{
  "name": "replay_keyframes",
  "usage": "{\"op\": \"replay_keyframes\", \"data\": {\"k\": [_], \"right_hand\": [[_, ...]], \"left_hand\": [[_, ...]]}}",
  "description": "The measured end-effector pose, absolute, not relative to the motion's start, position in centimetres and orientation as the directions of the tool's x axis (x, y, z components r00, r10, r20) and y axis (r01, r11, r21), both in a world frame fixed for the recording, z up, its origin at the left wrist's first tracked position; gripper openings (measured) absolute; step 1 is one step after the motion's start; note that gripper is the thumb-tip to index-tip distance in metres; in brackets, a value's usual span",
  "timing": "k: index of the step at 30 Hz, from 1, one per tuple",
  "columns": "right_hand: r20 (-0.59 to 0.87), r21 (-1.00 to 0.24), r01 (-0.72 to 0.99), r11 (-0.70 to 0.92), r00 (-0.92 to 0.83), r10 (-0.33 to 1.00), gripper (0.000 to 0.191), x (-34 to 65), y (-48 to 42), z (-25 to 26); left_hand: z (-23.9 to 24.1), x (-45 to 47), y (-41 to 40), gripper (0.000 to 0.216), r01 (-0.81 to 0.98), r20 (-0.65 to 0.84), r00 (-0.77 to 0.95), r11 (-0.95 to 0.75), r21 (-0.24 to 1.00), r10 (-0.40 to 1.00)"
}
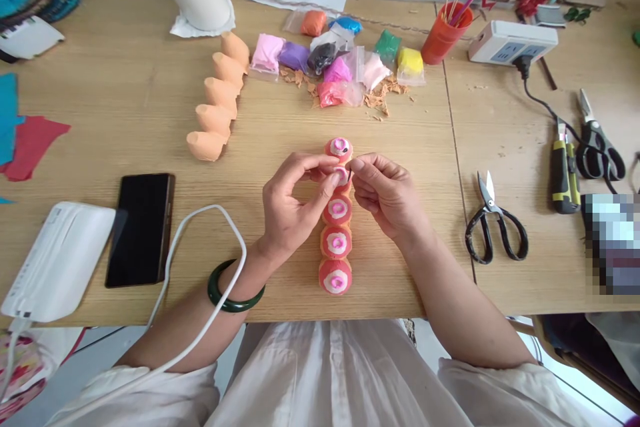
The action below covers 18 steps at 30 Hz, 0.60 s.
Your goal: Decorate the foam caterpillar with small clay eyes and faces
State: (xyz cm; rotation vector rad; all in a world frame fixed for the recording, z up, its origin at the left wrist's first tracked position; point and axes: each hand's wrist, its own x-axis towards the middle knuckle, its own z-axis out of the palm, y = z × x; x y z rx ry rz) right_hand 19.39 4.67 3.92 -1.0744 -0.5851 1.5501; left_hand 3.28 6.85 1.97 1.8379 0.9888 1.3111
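A row of joined egg-carton cups (pixel 337 242) lies upright before me, the cups faced with red, white and pink modelling clay. On the far cup (pixel 331 147) sits a small black dot of clay (pixel 345 149). My left hand (pixel 290 203) comes in from the left, its thumb and forefinger closed about the second cup from the far end. From the right, my right hand (pixel 387 190) pinches a tiny thin strand of black clay (pixel 349 175) at that same cup's right side. The fingertips partly cover the cup.
Another row of plain orange cups (pixel 214 119) stands at back left. Clay bags (pixel 323 57) and orange scraps lie behind. Scissors (pixel 493 213), a cutter (pixel 565 167) and a power strip (pixel 515 40) are on the right. A phone (pixel 140 230) and white cable (pixel 173 260) lie left.
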Motion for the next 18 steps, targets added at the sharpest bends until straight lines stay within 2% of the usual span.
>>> {"op": "replay_keyframes", "data": {"k": [2,5,8,18], "right_hand": [[-0.348,-0.791,-0.533,-0.301,-0.012,0.937,0.045,19.51,4.74,4.05],[-0.362,-0.751,-0.569,-0.336,-0.072,0.929,0.050,19.53,4.81,4.18],[-0.366,-0.725,-0.588,-0.360,-0.114,0.923,0.052,19.40,4.79,4.22],[-0.391,-0.675,-0.604,-0.425,-0.195,0.899,0.049,19.34,4.72,4.00]], "left_hand": [[1.86,3.23,6.92,0.022,0.242,0.534,0.240,-0.583,0.776,0.811],[1.82,3.11,7.05,0.028,0.319,0.680,0.297,-0.740,0.592,0.671],[1.83,2.99,7.13,0.032,0.349,0.754,0.302,-0.804,0.482,0.583],[1.31,3.02,7.32,0.015,0.474,0.747,0.279,-0.763,0.439,0.603]]}}
